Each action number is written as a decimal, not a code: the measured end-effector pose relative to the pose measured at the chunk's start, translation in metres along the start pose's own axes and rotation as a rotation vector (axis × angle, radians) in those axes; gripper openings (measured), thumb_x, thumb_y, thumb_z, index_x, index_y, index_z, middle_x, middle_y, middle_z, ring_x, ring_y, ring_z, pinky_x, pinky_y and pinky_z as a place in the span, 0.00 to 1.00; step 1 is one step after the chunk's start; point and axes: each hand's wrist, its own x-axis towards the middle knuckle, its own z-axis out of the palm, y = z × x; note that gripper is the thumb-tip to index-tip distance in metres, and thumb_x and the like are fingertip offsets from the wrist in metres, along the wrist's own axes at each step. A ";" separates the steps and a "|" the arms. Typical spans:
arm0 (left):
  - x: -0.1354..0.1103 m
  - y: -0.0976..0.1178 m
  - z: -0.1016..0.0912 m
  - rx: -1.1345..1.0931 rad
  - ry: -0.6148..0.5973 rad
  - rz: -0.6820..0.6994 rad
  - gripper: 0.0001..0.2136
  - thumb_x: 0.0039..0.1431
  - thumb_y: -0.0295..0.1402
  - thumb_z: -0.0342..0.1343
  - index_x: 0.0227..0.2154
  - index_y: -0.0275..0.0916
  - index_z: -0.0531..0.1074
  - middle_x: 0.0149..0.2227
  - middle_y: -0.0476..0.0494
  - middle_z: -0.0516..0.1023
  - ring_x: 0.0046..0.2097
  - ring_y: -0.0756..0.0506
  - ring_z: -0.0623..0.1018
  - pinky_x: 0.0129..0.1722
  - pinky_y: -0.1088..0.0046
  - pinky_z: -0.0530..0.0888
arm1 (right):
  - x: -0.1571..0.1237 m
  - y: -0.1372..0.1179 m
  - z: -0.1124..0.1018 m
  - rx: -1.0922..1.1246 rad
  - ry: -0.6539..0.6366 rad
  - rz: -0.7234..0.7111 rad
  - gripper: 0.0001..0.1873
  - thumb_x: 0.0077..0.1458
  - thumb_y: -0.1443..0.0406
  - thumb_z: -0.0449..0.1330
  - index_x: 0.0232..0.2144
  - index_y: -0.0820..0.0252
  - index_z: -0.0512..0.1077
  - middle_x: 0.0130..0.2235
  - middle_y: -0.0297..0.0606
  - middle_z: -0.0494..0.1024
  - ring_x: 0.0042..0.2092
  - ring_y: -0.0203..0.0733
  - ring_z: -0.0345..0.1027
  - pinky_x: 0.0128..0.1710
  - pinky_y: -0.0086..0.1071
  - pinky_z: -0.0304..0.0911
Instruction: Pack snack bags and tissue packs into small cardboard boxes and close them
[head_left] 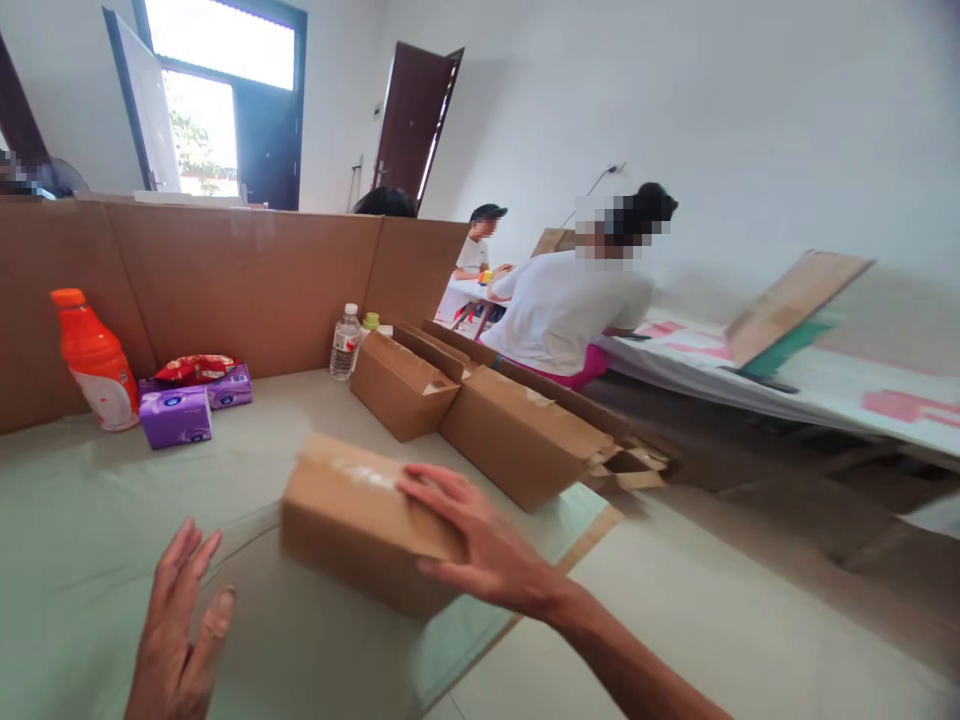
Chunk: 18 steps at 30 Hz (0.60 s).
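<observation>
A brown cardboard box (352,530), slightly blurred, lies on the table with a strip of clear tape along its top. My right hand (465,540) grips its right end, fingers over the top and thumb against the near side. To the left of the box, my left hand (180,620) is raised with fingers apart, holding nothing and not touching the box. Behind the gripped box, a smaller cardboard box (405,385) and a longer cardboard box (525,430) stand side by side near the table's right edge.
An orange bottle (94,360), purple tissue packs (176,415) and a red packet (195,369) stand at the left. A clear water bottle (346,343) is beside the boxes. A cardboard screen (247,280) borders the back. A seated person (562,300) works at another table.
</observation>
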 end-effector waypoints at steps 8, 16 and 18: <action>-0.017 -0.011 0.036 -0.036 -0.108 0.088 0.13 0.65 0.40 0.53 0.48 0.47 0.77 0.57 0.39 0.76 0.53 0.39 0.80 0.45 0.61 0.82 | -0.055 0.084 -0.030 -0.445 0.329 0.651 0.32 0.53 0.51 0.59 0.57 0.57 0.70 0.61 0.50 0.69 0.57 0.63 0.66 0.51 0.56 0.65; -0.024 -0.004 0.020 0.031 -0.151 0.065 0.12 0.62 0.36 0.54 0.44 0.45 0.79 0.53 0.38 0.79 0.51 0.38 0.82 0.45 0.62 0.82 | -0.026 0.064 -0.024 -0.706 0.350 0.619 0.27 0.63 0.56 0.48 0.60 0.59 0.65 0.54 0.58 0.74 0.55 0.68 0.66 0.47 0.58 0.63; -0.030 0.002 0.008 0.036 -0.186 -0.002 0.12 0.61 0.33 0.54 0.45 0.44 0.79 0.54 0.37 0.79 0.51 0.39 0.82 0.47 0.61 0.82 | -0.035 0.060 -0.014 -0.714 0.450 0.504 0.34 0.62 0.53 0.48 0.68 0.54 0.55 0.56 0.63 0.71 0.58 0.74 0.63 0.47 0.63 0.61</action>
